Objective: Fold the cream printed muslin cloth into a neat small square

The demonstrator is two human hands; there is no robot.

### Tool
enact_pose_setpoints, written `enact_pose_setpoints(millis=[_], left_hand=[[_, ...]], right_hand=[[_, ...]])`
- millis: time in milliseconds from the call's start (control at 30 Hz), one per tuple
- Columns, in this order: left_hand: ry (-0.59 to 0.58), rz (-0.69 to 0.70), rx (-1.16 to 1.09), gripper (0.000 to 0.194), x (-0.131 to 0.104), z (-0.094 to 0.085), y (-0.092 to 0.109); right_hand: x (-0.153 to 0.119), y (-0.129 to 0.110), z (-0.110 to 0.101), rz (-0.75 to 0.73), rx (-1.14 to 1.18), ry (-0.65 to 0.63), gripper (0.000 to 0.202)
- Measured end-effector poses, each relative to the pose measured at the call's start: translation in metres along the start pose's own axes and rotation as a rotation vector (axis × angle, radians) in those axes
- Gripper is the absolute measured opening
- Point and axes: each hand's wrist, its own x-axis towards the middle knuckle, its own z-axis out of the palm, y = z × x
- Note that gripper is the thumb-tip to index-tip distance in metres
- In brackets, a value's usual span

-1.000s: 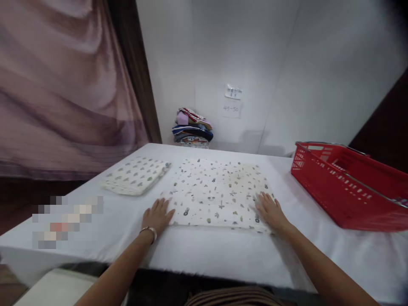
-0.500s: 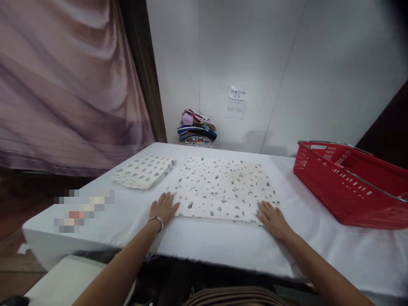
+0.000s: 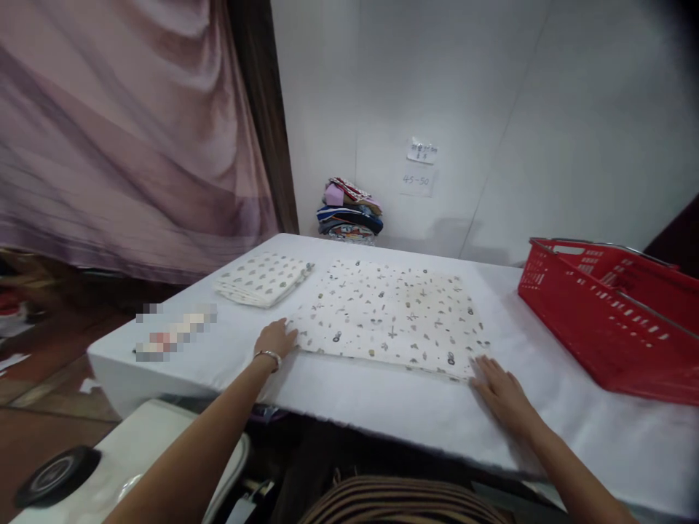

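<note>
A white cloth (image 3: 393, 313) with small dark and grey prints lies spread in a flat rectangle on the white-covered table (image 3: 349, 389). At its near left edge is my left hand (image 3: 273, 343), wearing a bracelet; its fingers look bent and closed on the fabric edge. My right hand (image 3: 502, 389) rests at the near right corner, fingers stretched out and lying flat, fingertips touching the cloth. To the left of the spread cloth lies a folded white cloth (image 3: 265, 279) with grey heart-like prints, touched by neither hand.
A red plastic basket (image 3: 606, 327) with metal handles stands at the right. A blurred-out item (image 3: 175, 335) lies near the left table edge. Folded fabrics (image 3: 350, 212) are stacked at the wall (image 3: 464, 94), which carries paper signs (image 3: 419, 167). Pink drapery (image 3: 136, 131) hangs at the left.
The camera view has shifted, so most things appear farther right. My left fingers, spread before, now look drawn together at the cloth's edge. The right hand stays flat at its corner.
</note>
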Motion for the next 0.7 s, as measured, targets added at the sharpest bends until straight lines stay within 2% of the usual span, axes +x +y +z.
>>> enact_pose_setpoints(millis=[67,233,367,500,633,700], left_hand=[[-0.038,-0.037,0.004,0.056,-0.002,-0.004,-0.001],[-0.159,-0.138,-0.046,0.047,0.002,-0.011,-0.003],[-0.206,-0.113,-0.004,0.039,0.011,-0.012,-0.005],[-0.192,-0.087,0.032,0.034,0.017,-0.012,-0.007],[-0.174,-0.081,0.038,0.036,0.021,-0.011,-0.009],[-0.182,-0.079,0.038,0.039,0.022,-0.010,-0.010]], right_hand=[[-0.001,-0.003,0.002,-0.017,-0.016,-0.044,0.058],[0.000,-0.011,0.000,-0.056,-0.064,0.027,0.059],[-0.002,-0.016,-0.006,-0.070,-0.052,-0.047,0.054],[-0.006,-0.017,-0.012,-0.041,-0.054,0.006,0.055],[-0.008,-0.014,-0.015,-0.034,0.002,-0.062,0.055],[-0.009,-0.012,-0.017,-0.024,0.023,-0.038,0.056]])
